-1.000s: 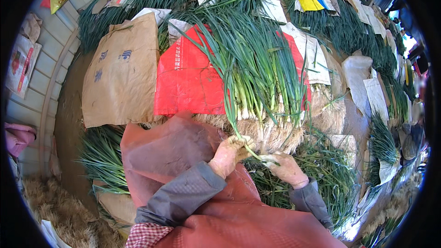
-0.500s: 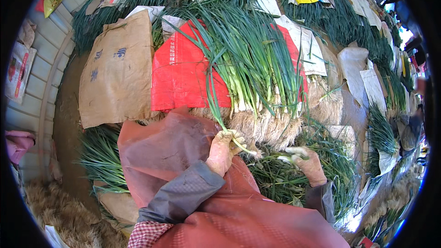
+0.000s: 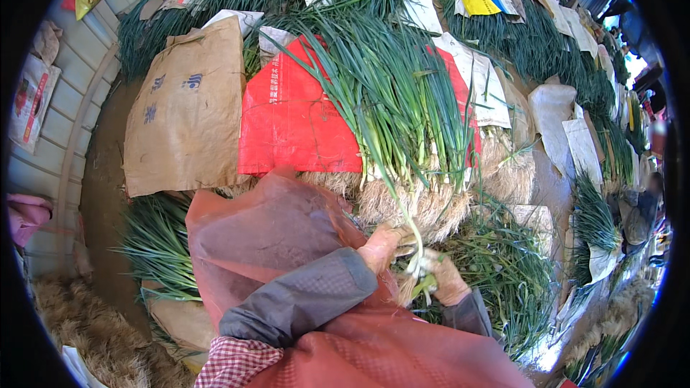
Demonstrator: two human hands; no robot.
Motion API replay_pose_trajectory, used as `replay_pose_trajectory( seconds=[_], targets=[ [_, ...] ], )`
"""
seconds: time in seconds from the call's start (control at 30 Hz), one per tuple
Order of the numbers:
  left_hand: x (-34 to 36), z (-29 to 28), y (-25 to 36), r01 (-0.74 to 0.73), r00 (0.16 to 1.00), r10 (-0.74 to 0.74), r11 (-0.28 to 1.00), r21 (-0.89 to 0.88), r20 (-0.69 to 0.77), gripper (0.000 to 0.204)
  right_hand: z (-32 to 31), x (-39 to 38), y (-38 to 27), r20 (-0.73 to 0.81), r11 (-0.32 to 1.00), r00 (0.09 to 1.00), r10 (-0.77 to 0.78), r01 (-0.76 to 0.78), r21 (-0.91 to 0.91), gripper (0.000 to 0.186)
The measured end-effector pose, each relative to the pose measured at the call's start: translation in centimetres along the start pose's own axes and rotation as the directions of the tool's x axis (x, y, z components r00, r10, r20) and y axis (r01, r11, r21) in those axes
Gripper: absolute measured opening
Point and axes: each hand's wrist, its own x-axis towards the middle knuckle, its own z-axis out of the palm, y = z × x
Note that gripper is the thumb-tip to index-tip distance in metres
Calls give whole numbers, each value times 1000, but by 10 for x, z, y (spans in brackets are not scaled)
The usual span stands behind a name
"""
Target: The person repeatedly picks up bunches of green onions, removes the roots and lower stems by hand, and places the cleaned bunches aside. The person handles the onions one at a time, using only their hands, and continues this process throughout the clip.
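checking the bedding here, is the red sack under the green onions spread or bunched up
Spread: the red sack lies broad and flattish, showing on both sides of the green onions. Whether it is doubled, I cannot tell.

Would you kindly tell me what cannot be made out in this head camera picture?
- Head view: how the right hand meets the held green onion; its fingertips are blurred and partly hidden by the stalk.
- Head view: the middle of the red printed sheet, covered by the pile of green onions.
- Head view: the lower end of the red apron, cut off by the bottom edge.
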Motion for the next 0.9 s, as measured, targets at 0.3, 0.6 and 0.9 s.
replay_pose_trajectory(
  seconds=[0.3, 0.6, 0.9],
  targets=[
    [-7, -17, 0, -87, 989, 92, 995, 45, -120, 30, -191, -170, 63, -487, -455, 570, 662, -212, -865, 50],
    [-38, -1, 10, -116, 988, 120, 992, 44, -98, 32, -53, 136, -1, -221, 521, 932, -288, -41, -853, 42],
    [-48, -18, 11, -208, 978, 208, 978, -24, -8, 33, -172, -40, 53, 239, 135, 892, 384, 202, -970, 38]
  ],
)
